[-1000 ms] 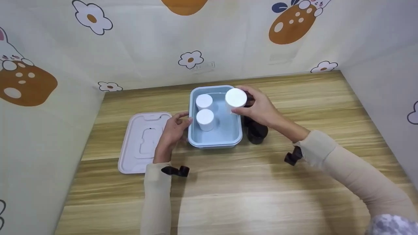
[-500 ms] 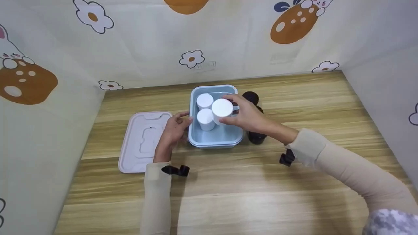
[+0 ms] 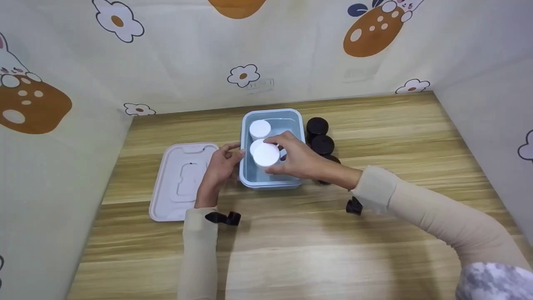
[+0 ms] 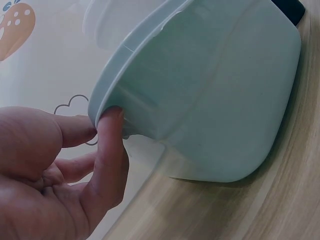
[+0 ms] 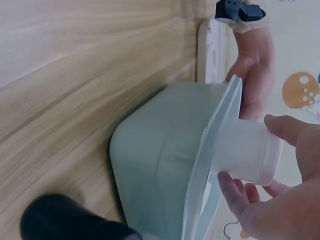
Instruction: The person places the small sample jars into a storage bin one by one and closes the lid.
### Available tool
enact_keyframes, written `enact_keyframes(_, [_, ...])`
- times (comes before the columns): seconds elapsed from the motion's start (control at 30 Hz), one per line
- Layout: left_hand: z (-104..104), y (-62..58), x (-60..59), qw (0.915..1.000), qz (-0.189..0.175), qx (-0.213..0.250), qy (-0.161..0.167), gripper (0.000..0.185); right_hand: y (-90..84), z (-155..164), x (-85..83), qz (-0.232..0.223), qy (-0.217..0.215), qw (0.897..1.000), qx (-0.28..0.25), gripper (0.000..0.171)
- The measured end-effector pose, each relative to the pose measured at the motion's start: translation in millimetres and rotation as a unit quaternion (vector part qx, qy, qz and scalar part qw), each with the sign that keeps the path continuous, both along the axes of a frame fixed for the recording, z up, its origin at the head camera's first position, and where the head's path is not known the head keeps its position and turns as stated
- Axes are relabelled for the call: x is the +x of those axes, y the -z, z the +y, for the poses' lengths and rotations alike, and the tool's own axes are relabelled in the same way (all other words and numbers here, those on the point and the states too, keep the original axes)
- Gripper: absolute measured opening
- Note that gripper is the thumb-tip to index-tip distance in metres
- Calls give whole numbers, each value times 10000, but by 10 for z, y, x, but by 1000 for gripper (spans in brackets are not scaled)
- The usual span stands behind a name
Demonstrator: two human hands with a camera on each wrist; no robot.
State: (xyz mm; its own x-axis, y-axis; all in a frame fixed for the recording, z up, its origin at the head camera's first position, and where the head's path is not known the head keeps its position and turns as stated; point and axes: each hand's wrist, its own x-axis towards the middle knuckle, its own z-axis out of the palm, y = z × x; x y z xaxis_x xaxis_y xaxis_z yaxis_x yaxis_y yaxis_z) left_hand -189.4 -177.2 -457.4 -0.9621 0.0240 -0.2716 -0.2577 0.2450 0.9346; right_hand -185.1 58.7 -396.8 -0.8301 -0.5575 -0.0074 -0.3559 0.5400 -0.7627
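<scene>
My right hand (image 3: pixel 297 158) grips a white lidded jar (image 3: pixel 265 156) by its sides, thumb on one side and fingers on the other. In the right wrist view this white jar (image 5: pixel 242 150) is partly below the rim of the light blue plastic box (image 5: pixel 160 145). Inside the box (image 3: pixel 287 180) stands another white jar (image 3: pixel 260 129) at the far left, and a further one (image 3: pixel 255 146) is mostly hidden behind the held jar. My left hand (image 3: pixel 222 166) pinches the box's left rim between thumb and fingers, as the left wrist view shows with the hand (image 4: pixel 70 170) at the rim.
A pale lid (image 3: pixel 179 183) lies flat on the wooden table (image 3: pixel 291 250) left of the box, partly under my left forearm. Several black jars (image 3: pixel 322 144) stand in a row close along the box's right side. A patterned curtain (image 3: pixel 187 54) rises behind the table.
My right hand has carried the white jar left and toward me, from the box's right rim to over the near white jar. The black jars show more now. My left hand has stayed put.
</scene>
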Motion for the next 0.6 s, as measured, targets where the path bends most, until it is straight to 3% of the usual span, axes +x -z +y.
enact_keyframes(0.4, [-2, 5, 9, 10000, 60, 40, -10, 46, 119, -153, 34, 67, -72, 9990, 433, 69])
enact_keyframes(0.6, [8, 2, 3, 10000, 27, -25, -24, 45, 156, -177, 8, 326, -212, 9979, 521, 64])
